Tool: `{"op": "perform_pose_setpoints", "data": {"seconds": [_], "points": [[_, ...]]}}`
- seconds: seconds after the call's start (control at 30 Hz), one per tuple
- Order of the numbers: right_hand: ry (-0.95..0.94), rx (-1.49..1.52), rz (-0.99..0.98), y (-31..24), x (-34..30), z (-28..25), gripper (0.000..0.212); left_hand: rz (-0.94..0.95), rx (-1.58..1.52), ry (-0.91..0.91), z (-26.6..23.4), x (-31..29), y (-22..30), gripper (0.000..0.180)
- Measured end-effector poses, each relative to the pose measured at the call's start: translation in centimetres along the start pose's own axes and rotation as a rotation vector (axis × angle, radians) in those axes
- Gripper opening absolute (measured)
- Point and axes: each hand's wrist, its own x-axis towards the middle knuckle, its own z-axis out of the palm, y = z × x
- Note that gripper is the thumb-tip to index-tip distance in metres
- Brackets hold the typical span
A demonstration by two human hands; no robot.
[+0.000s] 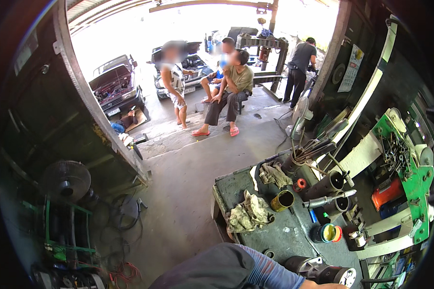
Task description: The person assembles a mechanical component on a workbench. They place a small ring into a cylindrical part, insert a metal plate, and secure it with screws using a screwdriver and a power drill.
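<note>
A dark sleeve and a blue striped arm cover [270,266] cross the lower edge toward the right; this looks like my left arm. Only the edge of my left hand [320,285] shows at the bottom, its fingers cut off. Just beyond it lies a dark cylindrical machine part [301,264] with metal fittings and a pale round end, on the black workbench [270,237]. Whether the hand touches this part I cannot tell. A small metal ring [269,253] lies nearby. My right hand is out of view.
On the bench are rags [250,212], a yellowish can [282,200], a tub [327,233] and upright dark tubes [329,185]. A green rack [422,192] stands right, a fan [67,180] left. Several people, one seated [238,79], and open-hooded cars [113,86] are beyond the doorway.
</note>
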Motion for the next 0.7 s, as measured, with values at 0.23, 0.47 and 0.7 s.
{"op": "perform_pose_setpoints", "data": {"seconds": [0.23, 0.47, 0.7], "points": [[0.021, -0.114, -0.055, 0.2, -1.3, -6.5, 0.043, -0.102, 0.175, 0.102, 0.4, 0.5, -0.4, 0.039], [-0.071, -0.384, 0.012, 0.2, -1.3, -22.4, 0.043, -0.204, 0.195, -0.103, -3.3, 1.6, -3.5, 0.077], [-0.105, -0.545, -0.166, -1.2, 3.0, -23.1, 0.053, -0.282, 0.104, -0.203, -3.6, 2.2, -6.1, 0.088]]}}
